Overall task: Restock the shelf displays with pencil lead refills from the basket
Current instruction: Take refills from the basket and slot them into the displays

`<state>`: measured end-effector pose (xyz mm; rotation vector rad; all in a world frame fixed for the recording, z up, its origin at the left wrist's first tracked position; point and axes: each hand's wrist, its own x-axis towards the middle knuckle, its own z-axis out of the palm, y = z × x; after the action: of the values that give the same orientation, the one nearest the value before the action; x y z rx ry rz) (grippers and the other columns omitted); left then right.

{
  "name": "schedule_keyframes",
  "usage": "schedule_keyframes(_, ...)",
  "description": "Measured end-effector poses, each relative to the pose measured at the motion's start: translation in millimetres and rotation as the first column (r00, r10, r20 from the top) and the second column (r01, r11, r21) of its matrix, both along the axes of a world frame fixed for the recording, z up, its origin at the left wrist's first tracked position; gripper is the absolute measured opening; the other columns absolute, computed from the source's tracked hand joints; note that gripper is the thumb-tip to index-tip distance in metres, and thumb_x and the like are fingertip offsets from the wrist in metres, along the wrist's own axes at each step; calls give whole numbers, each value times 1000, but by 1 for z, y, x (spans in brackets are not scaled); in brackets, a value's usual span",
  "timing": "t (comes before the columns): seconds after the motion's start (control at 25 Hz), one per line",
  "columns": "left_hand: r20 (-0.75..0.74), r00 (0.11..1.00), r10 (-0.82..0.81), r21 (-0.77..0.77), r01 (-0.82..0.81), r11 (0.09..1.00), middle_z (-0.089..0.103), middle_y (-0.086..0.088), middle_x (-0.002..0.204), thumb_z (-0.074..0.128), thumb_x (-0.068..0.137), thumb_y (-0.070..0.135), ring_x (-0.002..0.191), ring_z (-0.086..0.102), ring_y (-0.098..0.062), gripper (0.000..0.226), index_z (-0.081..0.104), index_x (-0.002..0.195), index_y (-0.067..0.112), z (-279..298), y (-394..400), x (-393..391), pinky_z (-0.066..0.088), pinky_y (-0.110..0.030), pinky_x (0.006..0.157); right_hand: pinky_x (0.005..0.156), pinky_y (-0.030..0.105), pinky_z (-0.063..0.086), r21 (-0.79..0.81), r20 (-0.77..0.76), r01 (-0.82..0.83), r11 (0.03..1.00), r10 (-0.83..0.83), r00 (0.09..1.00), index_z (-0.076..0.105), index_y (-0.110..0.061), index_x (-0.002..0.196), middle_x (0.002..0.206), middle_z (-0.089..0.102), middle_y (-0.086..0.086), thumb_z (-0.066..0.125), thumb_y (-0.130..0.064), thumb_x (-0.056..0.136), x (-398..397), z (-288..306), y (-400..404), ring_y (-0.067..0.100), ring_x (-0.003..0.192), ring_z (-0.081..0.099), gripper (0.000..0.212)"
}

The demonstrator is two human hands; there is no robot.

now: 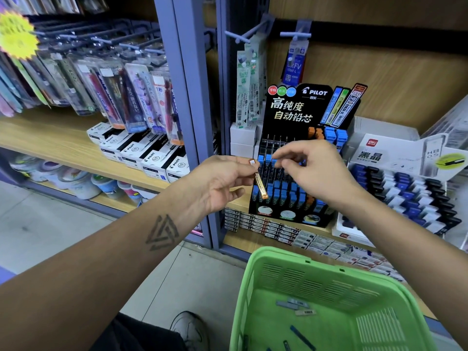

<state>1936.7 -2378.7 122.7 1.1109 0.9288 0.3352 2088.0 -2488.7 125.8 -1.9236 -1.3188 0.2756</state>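
A green basket [255,295] sits nearest at five o'clock, with a few lead refill tubes [297,306] lying inside. Beyond it, the left hand [217,183] pinches an orange refill tube [260,183]. At one o'clock the right hand [314,171], fingers curled, reaches into the black Pilot display [298,107].

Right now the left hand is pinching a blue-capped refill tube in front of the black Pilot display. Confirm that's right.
Not quite. In the head view the left hand pinches an orange refill tube, not a blue-capped one. It is indeed held in front of the black Pilot display.
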Motion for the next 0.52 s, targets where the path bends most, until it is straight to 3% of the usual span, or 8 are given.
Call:
schedule_keyframes(0.08, 58, 998, 37, -20, -36, 999, 70, -9, 82, 72, 86, 0, 64, 61, -12, 15, 69, 100, 5, 1, -3, 5, 49, -21, 56, 66, 31, 53, -53, -403, -90, 995, 61, 913, 70, -12, 105, 84, 77, 7, 63, -9, 96, -2, 8, -11, 19, 72, 73, 12)
schedule_keyframes(0.16, 133, 988, 78, -58, -70, 996, 69, -13, 77, 68, 86, -8, 60, 66, -14, 13, 66, 96, -1, 3, -8, 11, 56, -20, 56, 63, 29, 55, -88, -560, -189, 978, 108, 821, 67, -5, 107, 85, 75, 17, 68, -9, 93, -3, 5, -21, 25, 70, 73, 14)
schedule_keyframes(0.32, 233, 969, 78, -69, -64, 996, 71, -25, 88, 66, 83, -16, 74, 74, -26, 31, 60, 113, -14, 2, -19, 22, 61, -26, 67, 61, 24, 58, -26, -606, -65, 998, 35, 795, 67, 2, 102, 85, 74, 23, 69, 6, 86, 15, 0, -39, 25, 69, 72, 17)
schedule_keyframes(0.52, 218, 976, -24, 61, 11, 998, 72, -26, 92, 67, 87, -8, 78, 72, -27, 19, 68, 105, -11, 6, -30, 39, 61, -28, 70, 63, 22, 59, 20, -634, 49, 999, -25, 773, 71, 0, 103, 84, 75, 19, 70, 6, 85, 35, 3, -64, 20, 70, 72, 19)
